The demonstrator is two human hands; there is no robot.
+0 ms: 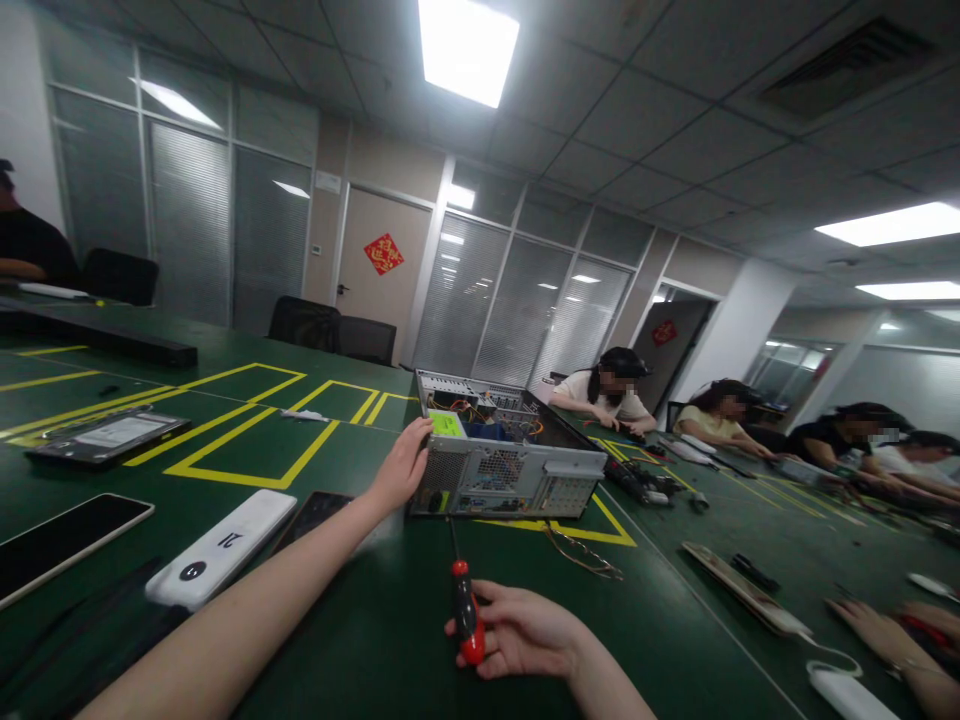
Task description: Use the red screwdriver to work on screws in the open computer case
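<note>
An open computer case (517, 470) lies on the green table, its back panel with vents and ports facing me. Inside it are coloured wires and a bright green-yellow label (445, 425) at the left corner. My left hand (403, 463) rests against that left corner, fingers bent over the edge. In front of the case, my right hand (517, 630) holds a red and black screwdriver (468, 612) by its handle. The screwdriver's thin shaft points forward, its tip near the lower edge of the back panel.
Left of my arm lie a white power bank (225, 545), a phone (67, 545) and a hard drive (112, 435). Loose wires (581, 555) stick out in front of the case. To the right are cables, another phone (742, 587) and several people, one person's hands (877, 635) close by.
</note>
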